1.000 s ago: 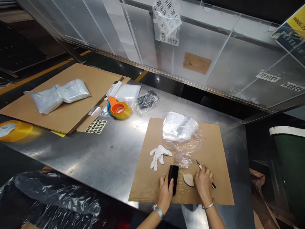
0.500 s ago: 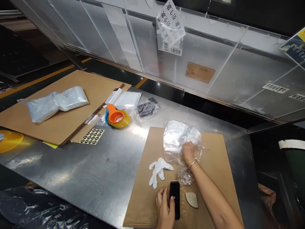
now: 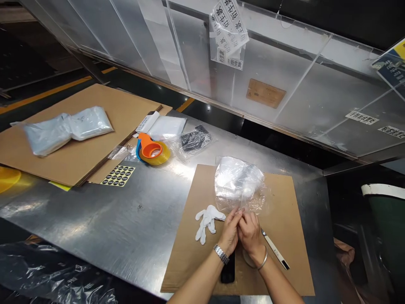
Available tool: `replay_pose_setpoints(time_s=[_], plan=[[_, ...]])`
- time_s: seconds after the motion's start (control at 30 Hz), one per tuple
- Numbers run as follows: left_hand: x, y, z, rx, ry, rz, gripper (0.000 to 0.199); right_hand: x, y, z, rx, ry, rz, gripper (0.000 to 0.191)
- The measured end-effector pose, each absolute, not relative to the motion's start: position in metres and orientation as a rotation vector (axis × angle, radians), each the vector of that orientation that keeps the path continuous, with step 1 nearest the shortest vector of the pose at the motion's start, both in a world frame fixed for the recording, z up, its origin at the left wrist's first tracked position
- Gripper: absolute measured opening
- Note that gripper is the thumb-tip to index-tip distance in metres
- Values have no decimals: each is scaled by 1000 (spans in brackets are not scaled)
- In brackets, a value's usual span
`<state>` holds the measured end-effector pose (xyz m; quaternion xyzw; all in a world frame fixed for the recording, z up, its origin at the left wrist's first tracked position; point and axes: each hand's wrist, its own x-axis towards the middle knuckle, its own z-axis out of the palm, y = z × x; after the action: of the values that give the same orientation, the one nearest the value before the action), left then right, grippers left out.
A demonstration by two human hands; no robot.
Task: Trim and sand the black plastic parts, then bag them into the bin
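Observation:
My left hand and my right hand meet over the cardboard sheet, fingertips pinched together. Between them is a clear plastic bag, only partly visible against the other film. Just beyond lies a pile of clear plastic bags. A black phone rests under my left wrist, its upper part hidden. Beside my left hand is a crumpled white glove. A white-handled cutter lies right of my right hand. My right wrist mostly covers a pale, curved piece.
An orange tape dispenser, a sticker sheet and a bagged black item lie on the metal table. Farther left, stacked cardboard carries wrapped white packages. A clear panel stands behind; a green bin is at right.
My left hand has left the phone and moved up to meet my right hand, which drew back from the bag pile. Both now pinch clear film. The cutter, earlier hidden under my right arm, shows.

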<state>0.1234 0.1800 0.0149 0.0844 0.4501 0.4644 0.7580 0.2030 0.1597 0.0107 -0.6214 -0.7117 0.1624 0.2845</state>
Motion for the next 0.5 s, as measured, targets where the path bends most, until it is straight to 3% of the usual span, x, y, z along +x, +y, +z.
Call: replay_pose_setpoints(time_s=[0.17, 0.37, 0.5], plan=[[106, 165, 9, 43, 915, 969, 26, 201, 128, 18, -1607, -1769, 715, 22], [66, 142, 15, 30, 832, 780, 27, 238, 135, 11, -1765, -1269, 1094, 46], [50, 131, 20, 57, 802, 700, 29, 245, 135, 7, -1686, -1133, 1533, 38]])
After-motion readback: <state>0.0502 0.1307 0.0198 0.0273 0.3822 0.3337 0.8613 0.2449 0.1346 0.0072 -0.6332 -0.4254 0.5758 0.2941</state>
